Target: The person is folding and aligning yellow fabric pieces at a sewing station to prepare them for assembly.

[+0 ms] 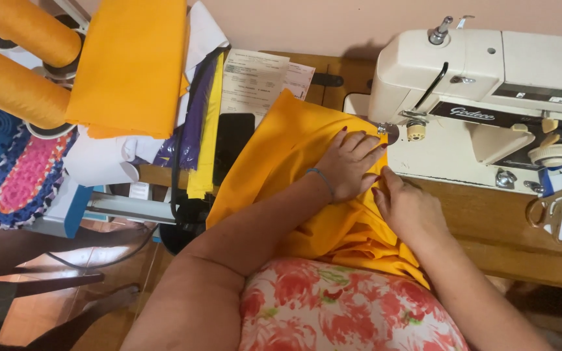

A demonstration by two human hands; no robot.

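Left hand [348, 164] lies flat, fingers spread, pressing orange fabric [281, 162] onto the counter [489, 224] just beside the cream sewing machine [489, 97], while right hand [406, 207] pinches a fabric fold near the needle; scissors [557, 208] hang at right.

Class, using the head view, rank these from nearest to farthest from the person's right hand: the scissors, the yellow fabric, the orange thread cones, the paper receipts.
From the right hand:
1. Yellow fabric: under the hand, touching.
2. Scissors: to the right, on the table.
3. Paper receipts: upper left, behind the fabric.
4. Orange thread cones: far upper left.
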